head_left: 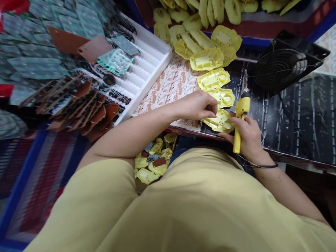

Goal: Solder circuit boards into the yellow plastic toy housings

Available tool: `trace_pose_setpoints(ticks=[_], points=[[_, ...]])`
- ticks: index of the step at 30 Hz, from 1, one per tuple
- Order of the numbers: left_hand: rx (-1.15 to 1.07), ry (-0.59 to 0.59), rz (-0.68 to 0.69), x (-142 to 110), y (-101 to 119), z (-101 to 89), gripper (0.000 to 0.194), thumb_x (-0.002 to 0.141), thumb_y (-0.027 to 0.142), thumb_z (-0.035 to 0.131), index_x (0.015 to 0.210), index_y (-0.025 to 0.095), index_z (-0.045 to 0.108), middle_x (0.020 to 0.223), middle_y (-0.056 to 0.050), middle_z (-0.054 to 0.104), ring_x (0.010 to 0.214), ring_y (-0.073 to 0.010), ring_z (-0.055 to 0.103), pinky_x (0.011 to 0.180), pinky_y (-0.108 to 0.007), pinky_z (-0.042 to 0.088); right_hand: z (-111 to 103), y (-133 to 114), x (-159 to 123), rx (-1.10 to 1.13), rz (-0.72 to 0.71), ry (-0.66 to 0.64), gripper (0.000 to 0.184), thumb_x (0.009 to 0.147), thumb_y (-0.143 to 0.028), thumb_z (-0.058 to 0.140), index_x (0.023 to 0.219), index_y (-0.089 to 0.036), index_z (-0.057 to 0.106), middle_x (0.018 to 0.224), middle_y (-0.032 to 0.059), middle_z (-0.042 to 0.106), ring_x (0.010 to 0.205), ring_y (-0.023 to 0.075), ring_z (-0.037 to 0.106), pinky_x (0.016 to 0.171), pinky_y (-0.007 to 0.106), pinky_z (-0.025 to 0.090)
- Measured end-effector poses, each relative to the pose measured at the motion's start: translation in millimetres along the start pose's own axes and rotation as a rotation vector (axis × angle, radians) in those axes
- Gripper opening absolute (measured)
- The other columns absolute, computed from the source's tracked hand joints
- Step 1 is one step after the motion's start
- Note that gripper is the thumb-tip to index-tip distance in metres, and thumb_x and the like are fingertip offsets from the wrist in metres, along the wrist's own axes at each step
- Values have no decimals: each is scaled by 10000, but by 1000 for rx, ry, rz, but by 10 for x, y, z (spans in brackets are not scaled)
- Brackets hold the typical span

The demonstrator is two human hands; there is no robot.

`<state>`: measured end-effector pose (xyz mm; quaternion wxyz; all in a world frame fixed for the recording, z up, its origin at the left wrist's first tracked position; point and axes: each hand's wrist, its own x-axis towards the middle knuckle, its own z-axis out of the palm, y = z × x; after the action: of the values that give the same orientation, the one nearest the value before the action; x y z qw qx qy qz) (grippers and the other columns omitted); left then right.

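Note:
My right hand (250, 137) is wrapped round a yellow soldering gun (243, 105), its metal tip pointing away from me. Some of that hand's fingers also rest at the right end of the nearest yellow plastic shell (219, 120), which lies open side up at the table edge. Over the left end of this shell is my left hand (201, 105), fingers curled into a pinch; whatever they hold, if anything, is hidden. Just beyond lie a second yellow shell (223, 97) and a third yellow shell (214, 79) in a row.
A black fan (280, 68) stands at the back right. On the left, a white foam tray (154, 66) carries circuit boards (115, 61) with wires. More yellow shells (207, 59) are heaped behind. Below the table edge, a box holds shells and board scraps (152, 162).

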<state>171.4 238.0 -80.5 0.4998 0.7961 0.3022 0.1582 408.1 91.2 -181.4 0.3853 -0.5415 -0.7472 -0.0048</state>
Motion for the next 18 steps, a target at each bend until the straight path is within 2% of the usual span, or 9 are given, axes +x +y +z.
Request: trace_pose_setpoints(ticks=[2, 4, 6, 8, 9, 11, 13, 15, 18], points=[[48, -1, -12, 53, -70, 81, 230, 643, 15, 869, 616, 229, 788, 580, 39, 671, 650, -147, 641, 801, -304, 466, 37, -95, -10, -31, -23, 54, 470, 936, -519, 902, 1333, -325, 742, 1168, 64, 836, 1106, 331, 793, 956, 478, 657], [114, -12, -3, 77, -149, 123, 218, 655, 24, 835, 631, 237, 796, 586, 39, 669, 671, -158, 640, 832, -316, 467, -29, -143, 12, -23, -80, 106, 446, 966, -476, 887, 1352, -306, 743, 1154, 57, 847, 1006, 294, 806, 951, 458, 663], [175, -26, 9, 84, -212, 135, 191, 683, 54, 803, 660, 244, 811, 602, 38, 679, 672, -159, 626, 825, -316, 467, -175, -151, 49, 25, -140, 148, 286, 989, -393, 878, 1247, -301, 795, 1019, 18, 853, 801, 228, 783, 818, 383, 657], [192, -33, 5, 84, -246, 139, 172, 698, 71, 791, 671, 240, 813, 617, 32, 685, 675, -160, 618, 820, -315, 466, -355, -138, 74, 70, -186, 187, 116, 991, -313, 880, 1099, -321, 838, 827, -40, 813, 603, 166, 700, 643, 314, 592], [181, -30, -5, 83, -251, 143, 167, 696, 71, 796, 667, 235, 808, 623, 29, 683, 683, -162, 619, 829, -319, 467, -447, -127, 74, 81, -205, 188, 109, 994, -284, 875, 1089, -333, 850, 759, -60, 786, 547, 148, 665, 590, 296, 560], [142, -5, -34, 78, -242, 161, 175, 678, 59, 812, 649, 229, 786, 636, 26, 670, 716, -172, 635, 876, -331, 476, -623, -95, 34, 57, -242, 154, 245, 1032, -305, 837, 1274, -347, 838, 729, -60, 773, 546, 149, 679, 575, 285, 552], [120, 37, -49, 67, -219, 188, 193, 662, 49, 815, 633, 231, 759, 661, 28, 660, 766, -185, 658, 942, -345, 489, -784, -50, -60, -47, -256, 161, 462, 1090, -460, 757, 1532, -329, 722, 804, -10, 806, 643, 187, 749, 611, 305, 582], [157, 53, -30, 49, -199, 218, 189, 664, 56, 792, 639, 237, 745, 694, 24, 666, 813, -199, 671, 987, -356, 498, -912, 0, -184, -162, -186, 218, 609, 1089, -632, 696, 1602, -303, 671, 914, 54, 836, 762, 244, 801, 656, 355, 617], [248, 22, 7, 26, -195, 258, 151, 683, 89, 750, 667, 239, 752, 715, 8, 683, 835, -215, 663, 996, -375, 504, -990, 36, -345, -72, 119, 262, 510, 950, -695, 829, 1319, -343, 837, 961, 67, 844, 783, 286, 809, 676, 426, 649]])
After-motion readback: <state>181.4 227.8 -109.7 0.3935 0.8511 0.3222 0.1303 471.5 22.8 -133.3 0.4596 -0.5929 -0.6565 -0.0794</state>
